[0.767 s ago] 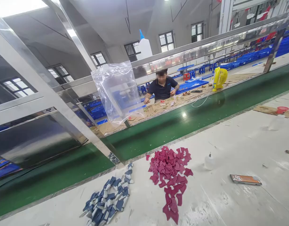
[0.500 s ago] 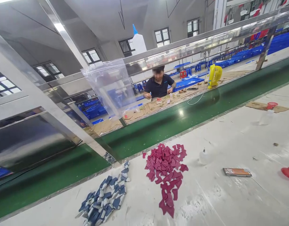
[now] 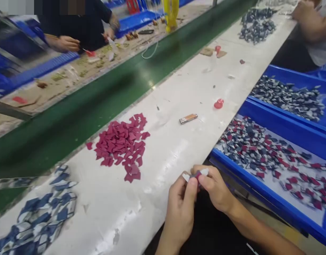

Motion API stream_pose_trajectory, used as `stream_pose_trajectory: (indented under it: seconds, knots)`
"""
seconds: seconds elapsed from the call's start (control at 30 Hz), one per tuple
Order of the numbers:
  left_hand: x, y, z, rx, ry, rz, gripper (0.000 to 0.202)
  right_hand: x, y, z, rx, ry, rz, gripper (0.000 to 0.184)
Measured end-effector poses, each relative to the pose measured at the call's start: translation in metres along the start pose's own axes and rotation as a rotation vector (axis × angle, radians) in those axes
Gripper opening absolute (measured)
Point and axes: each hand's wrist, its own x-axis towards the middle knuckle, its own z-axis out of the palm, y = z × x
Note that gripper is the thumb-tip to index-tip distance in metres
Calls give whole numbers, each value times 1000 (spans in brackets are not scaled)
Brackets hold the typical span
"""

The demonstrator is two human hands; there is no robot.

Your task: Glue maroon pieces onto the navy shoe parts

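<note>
My left hand [image 3: 180,209] and my right hand [image 3: 213,187] hover at the near edge of the white workbench [image 3: 163,219]. Between their fingertips they pinch a small crimson-and-white piece [image 3: 196,175], partly hidden by my fingers. Left of my hands lies a loose pile of crimson cut pieces [image 3: 120,145]. Further left, at the lower edge of the view, lies a heap of blue-and-white pieces [image 3: 38,212]. To the right, a blue tray [image 3: 258,187] holding mixed crimson and blue pieces sits close to my right forearm.
A second blue tray [image 3: 298,76] of blue-and-white pieces stands beyond the first. A lighter [image 3: 188,118] and a red cap [image 3: 218,103] lie on the bench. A green conveyor belt [image 3: 80,120] runs alongside it, with a co-worker [image 3: 72,28] beyond and another person [image 3: 308,21] at the far right.
The view has swung down and to the right, away from the belt. My hands, the blue trays and the person at the right have come into view, with the piece held in my fingers.
</note>
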Motion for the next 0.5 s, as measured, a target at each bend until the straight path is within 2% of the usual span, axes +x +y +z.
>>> stream_pose_trajectory:
  seconds: [0.13,0.3,0.5]
  knots:
    - [4,8,4,17,-28,73,46,0,-1,-2,7,43,-31,47]
    - [4,4,5,108,-9,131,46,-7,-4,-1,24,66,-67,39]
    - [4,4,7,125,8,107,39,-4,0,-7,31,103,-67,42]
